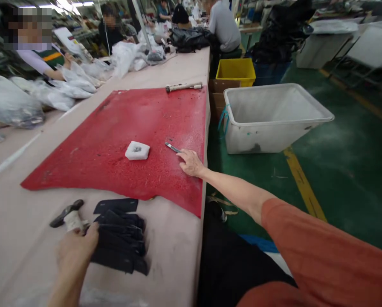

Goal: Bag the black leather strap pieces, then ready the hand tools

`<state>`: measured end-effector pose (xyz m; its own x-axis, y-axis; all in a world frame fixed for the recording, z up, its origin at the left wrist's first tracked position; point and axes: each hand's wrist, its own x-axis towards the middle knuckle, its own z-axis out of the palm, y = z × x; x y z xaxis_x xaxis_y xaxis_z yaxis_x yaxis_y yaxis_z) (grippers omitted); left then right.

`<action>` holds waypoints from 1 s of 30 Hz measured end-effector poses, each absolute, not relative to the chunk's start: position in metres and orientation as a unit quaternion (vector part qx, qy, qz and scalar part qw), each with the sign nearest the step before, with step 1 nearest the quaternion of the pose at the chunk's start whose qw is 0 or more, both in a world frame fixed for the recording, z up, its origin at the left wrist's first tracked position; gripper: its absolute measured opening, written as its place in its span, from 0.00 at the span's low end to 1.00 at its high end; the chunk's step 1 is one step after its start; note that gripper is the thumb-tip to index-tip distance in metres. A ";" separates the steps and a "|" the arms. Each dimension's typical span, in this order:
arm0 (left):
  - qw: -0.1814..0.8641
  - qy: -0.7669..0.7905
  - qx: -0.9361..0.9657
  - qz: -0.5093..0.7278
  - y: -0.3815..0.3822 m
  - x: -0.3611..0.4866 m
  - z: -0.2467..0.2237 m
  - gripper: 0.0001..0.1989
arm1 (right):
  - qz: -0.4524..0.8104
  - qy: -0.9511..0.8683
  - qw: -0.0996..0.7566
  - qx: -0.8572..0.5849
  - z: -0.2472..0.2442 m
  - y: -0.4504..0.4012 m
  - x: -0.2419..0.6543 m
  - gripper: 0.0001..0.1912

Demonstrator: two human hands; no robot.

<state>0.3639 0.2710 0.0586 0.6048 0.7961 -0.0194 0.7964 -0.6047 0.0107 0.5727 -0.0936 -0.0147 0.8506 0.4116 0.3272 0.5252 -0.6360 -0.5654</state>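
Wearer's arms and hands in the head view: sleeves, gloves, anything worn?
Both hands are bare, no gloves. The right hand ends a bare forearm; a loose orange short sleeve covers the upper arm to about the elbow. The left hand and its forearm are bare, no sleeve in view. No watch, rings or markings visible.

left hand (74, 249) hiding tool's (66, 215) end
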 end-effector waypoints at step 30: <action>0.021 0.181 0.965 0.188 0.009 0.310 -0.002 0.25 | -0.194 -0.224 0.450 -0.842 -0.014 -0.092 0.560 0.31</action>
